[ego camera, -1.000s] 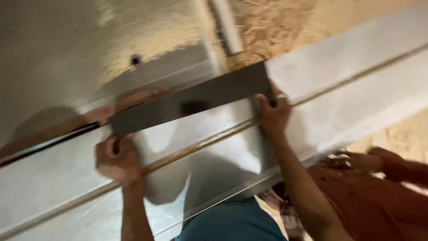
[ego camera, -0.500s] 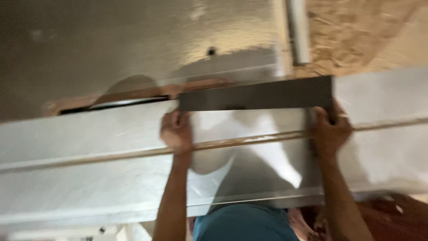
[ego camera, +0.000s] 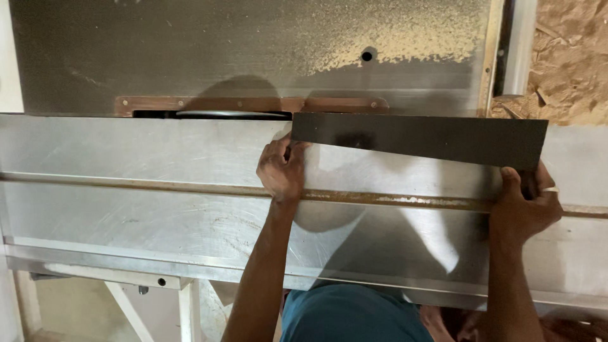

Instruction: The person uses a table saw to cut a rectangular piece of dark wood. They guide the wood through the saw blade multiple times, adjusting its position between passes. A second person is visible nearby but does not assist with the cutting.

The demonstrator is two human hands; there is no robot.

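Note:
A long dark rectangular panel (ego camera: 418, 138) lies flat on the metal saw table (ego camera: 126, 196), its far edge by the blade slot. My left hand (ego camera: 281, 170) grips the panel's left end with the fingers curled on its corner. My right hand (ego camera: 523, 204) holds the right end, thumb on top of the near corner. A thin saw blade (ego camera: 231, 114) shows in the slot of a brown insert plate (ego camera: 253, 104), just left of the panel's left end.
Sawdust covers the far part of the table (ego camera: 405, 38) and the floor at upper right (ego camera: 570, 57). A white rail (ego camera: 516, 47) runs along the table's right side. White frame legs (ego camera: 183, 307) stand below the near edge.
The view has swung, so the panel now sits level and to the right. The panel and both hands have shifted right along the table, next to the blade slot.

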